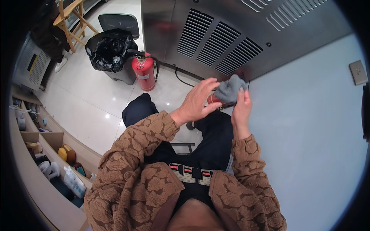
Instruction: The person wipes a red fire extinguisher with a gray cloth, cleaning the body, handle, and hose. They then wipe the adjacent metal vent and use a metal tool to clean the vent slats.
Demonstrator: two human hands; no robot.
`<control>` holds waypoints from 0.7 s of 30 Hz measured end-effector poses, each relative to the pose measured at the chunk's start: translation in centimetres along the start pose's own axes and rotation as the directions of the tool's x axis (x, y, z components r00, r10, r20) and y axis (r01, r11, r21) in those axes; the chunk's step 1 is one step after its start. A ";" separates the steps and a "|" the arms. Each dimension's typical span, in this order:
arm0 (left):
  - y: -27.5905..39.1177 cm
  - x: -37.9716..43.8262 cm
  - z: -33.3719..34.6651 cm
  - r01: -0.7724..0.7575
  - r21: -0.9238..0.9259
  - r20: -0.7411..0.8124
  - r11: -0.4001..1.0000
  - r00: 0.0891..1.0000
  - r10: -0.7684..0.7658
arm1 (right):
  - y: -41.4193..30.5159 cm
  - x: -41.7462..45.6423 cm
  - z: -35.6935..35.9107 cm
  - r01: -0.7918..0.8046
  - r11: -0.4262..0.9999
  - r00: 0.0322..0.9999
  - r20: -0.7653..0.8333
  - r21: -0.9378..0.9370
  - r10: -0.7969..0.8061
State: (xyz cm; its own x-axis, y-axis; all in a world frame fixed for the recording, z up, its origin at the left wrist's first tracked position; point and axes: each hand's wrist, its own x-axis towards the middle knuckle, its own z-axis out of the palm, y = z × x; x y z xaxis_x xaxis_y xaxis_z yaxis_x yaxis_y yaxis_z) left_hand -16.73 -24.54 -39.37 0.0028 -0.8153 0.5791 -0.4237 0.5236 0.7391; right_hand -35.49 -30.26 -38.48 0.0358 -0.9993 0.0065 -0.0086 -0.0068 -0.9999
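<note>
My right hand pinches a grey cloth between thumb and fingers. My left hand reaches in from the left, its thumb and fingers spread near the cloth's left edge; whether the fingertips touch the cloth is hard to tell. Below the cloth shows part of a red cylinder with a yellow band, and the rest of it is hidden. Further left, a red fire extinguisher with a black hose stands upright on the tiled floor.
Behind the extinguisher is a lidded bin lined with a black bag. A vented stainless steel cabinet rises ahead, and a pale wall panel flanks my right. Shelving with mixed items curves along the left, where a person's legs stand near a wooden chair.
</note>
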 end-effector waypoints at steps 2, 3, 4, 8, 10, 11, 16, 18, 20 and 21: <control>-2.8 1.1 -0.2 0.049 0.062 0.009 0.997 0.999 -0.050 | -2.9 2.9 1.9 0.109 0.978 0.994 0.002 -0.177 -0.110; -4.1 1.4 0.0 0.071 0.086 0.016 0.994 0.997 -0.073 | -4.0 4.5 2.5 0.160 0.950 0.986 0.004 -0.268 -0.165; -4.7 1.1 -0.2 0.114 0.087 -0.011 0.990 0.994 -0.113 | -3.9 5.7 3.0 0.278 0.881 0.956 0.023 -0.382 -0.292; -8.9 0.3 0.4 0.261 0.074 -0.099 0.962 0.962 -0.254 | -4.2 13.0 5.9 0.614 0.511 0.745 0.229 -0.602 -0.626; -9.3 1.8 0.7 0.209 0.064 -0.080 0.976 0.976 -0.204 | -4.3 16.4 7.2 0.722 0.317 0.607 0.343 -0.615 -0.717; -9.6 1.9 0.5 0.186 0.070 -0.073 0.980 0.981 -0.180 | -4.0 17.3 8.5 0.742 0.253 0.569 0.384 -0.621 -0.727; -11.3 3.1 1.0 0.269 0.008 -0.098 0.963 0.959 -0.267 | -4.4 21.0 16.4 0.858 -0.071 0.289 0.592 -0.509 -0.753; -11.4 3.0 0.6 0.290 -0.019 -0.088 0.957 0.953 -0.291 | -3.6 22.1 19.8 0.882 -0.245 0.115 0.687 -0.403 -0.718; -11.7 3.4 0.5 0.314 -0.043 -0.096 0.949 0.944 -0.316 | -2.5 24.1 22.4 0.842 -0.439 -0.025 0.790 -0.314 -0.613; -11.9 3.6 0.6 0.322 -0.063 -0.098 0.945 0.940 -0.327 | -1.8 25.0 22.4 0.814 -0.489 -0.013 0.833 -0.312 -0.553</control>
State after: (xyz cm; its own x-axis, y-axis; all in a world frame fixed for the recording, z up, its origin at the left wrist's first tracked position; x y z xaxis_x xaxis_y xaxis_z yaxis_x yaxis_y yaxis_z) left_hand -12.26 -33.84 -46.28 0.2304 -0.9131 0.3363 -0.3419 0.2477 0.9065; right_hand -12.16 -54.47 -36.71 0.8369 0.0465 0.5454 -0.2784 -0.8217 0.4973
